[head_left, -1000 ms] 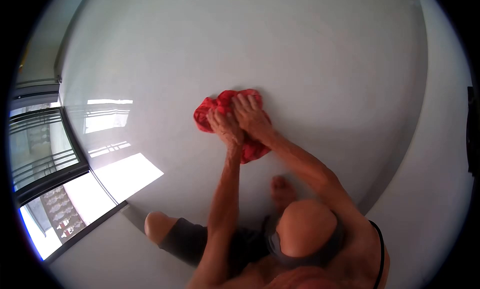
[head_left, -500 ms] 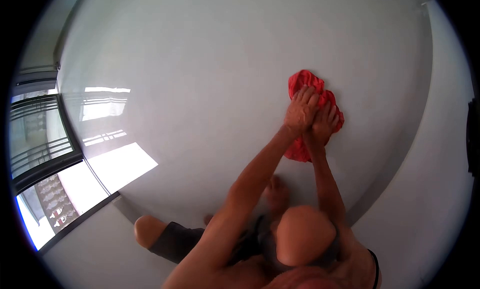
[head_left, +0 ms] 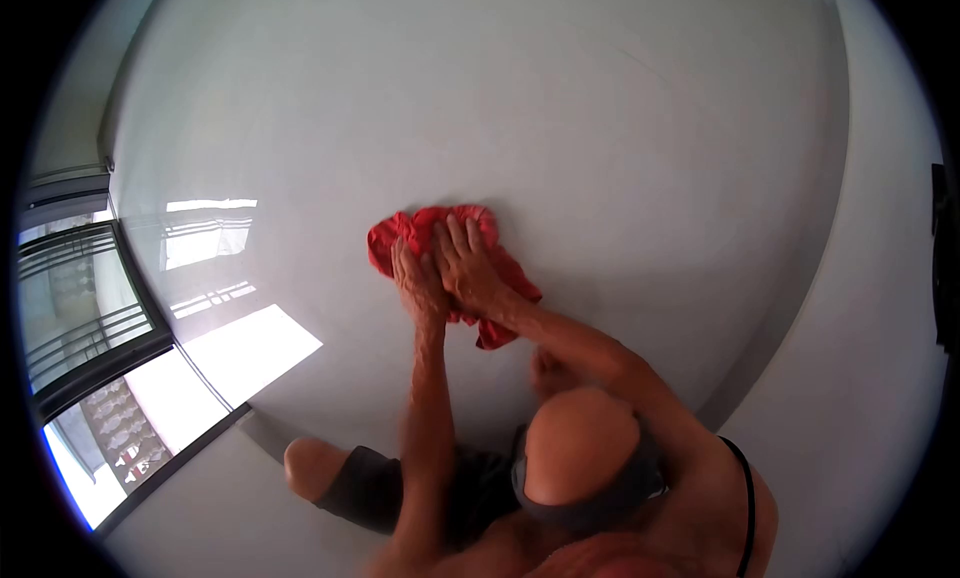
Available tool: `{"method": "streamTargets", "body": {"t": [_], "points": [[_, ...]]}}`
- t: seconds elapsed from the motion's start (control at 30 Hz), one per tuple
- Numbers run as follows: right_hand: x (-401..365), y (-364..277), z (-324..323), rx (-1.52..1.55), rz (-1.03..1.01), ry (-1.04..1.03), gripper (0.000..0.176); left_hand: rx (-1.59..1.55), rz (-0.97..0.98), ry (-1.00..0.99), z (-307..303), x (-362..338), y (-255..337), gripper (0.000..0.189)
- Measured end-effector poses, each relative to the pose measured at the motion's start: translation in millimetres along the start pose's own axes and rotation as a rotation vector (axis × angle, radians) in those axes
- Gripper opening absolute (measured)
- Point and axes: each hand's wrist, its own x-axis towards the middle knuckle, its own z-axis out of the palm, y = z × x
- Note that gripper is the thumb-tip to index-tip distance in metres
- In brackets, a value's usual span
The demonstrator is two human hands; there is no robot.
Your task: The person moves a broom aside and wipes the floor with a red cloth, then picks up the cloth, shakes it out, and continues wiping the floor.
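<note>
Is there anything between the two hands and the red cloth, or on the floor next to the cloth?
Nothing visible. The left hand and the right hand press directly on the red cloth, side by side. The glossy white floor around it shows only a sunlight patch to the left, apart from the cloth.

Floor (head_left: 600, 108), door (head_left: 85, 323) and wall (head_left: 880, 378)
A sunlit patch (head_left: 250, 350) is cast on the glossy pale floor beside the dark-framed glass door, through which a balustrade (head_left: 125, 433) is seen.
</note>
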Motion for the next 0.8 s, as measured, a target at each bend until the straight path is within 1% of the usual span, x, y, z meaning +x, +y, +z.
{"method": "streamTargets", "body": {"t": [0.07,0.13,0.17,0.2,0.23,0.27,0.3,0.37,0.43,0.47,0.5,0.57,0.63,0.67,0.77,0.8], "points": [[-8.9,-9.9,2.6,-0.053,-0.090,-0.011,0.051,0.014,-0.112,0.045,-5.1,-31.6,-15.9,0.051],[-18.4,-3.5,3.3,-0.125,-0.169,-0.012,0.047,0.038,-0.187,0.122,8.8,-36.8,-9.4,0.052],[-18.5,3.1,6.0,-0.118,-0.170,-0.003,0.047,0.050,-0.229,0.158,16.2,-41.9,-6.4,0.053],[-12.7,12.0,3.0,-0.107,-0.173,0.001,0.047,0.035,-0.215,0.186,22.5,-37.9,-2.7,0.054],[-8.1,25.6,1.8,-0.095,-0.177,0.002,0.047,0.016,-0.188,0.170,32.0,-28.0,4.0,0.052],[-2.1,42.1,3.7,-0.115,-0.147,-0.004,0.044,-0.007,-0.158,0.157,42.9,-11.0,12.2,0.050],[2.4,58.2,8.9,-0.086,-0.088,0.043,0.042,-0.030,-0.128,0.149,53.0,7.0,20.5,0.048],[7.9,99.1,2.8,-0.090,-0.036,0.065,0.043,-0.071,-0.075,0.093,77.8,40.8,44.3,0.048],[4.0,136.0,-15.5,-0.191,0.031,0.059,0.045,-0.109,0.037,0.030,99.3,64.9,72.9,0.047],[-5.0,151.3,-22.2,-0.083,0.115,0.026,0.050,-0.123,0.105,-0.008,109.9,74.0,87.3,0.046],[-14.8,161.8,-38.3,-0.108,0.153,0.029,0.051,-0.140,0.173,-0.044,121.2,78.8,101.7,0.045],[-39.3,171.9,-50.1,-0.020,0.303,0.057,0.056,-0.154,0.275,-0.072,141.3,75.4,127.5,0.043],[-76.7,160.4,-52.3,-0.045,0.383,0.092,0.056,-0.173,0.399,-0.159,153.5,54.3,137.6,0.042],[-93.3,152.7,-55.2,-0.059,0.418,0.112,0.056,-0.197,0.382,-0.172,145.2,38.0,147.7,0.044],[-133.4,130.5,-71.7,-0.010,0.432,0.069,0.055,-0.172,0.357,-0.156,110.4,-11.4,155.4,0.041],[-139.3,124.3,-77.6,0.039,0.414,0.015,0.054,-0.151,0.329,-0.166,101.7,-21.0,152.9,0.043]]}}
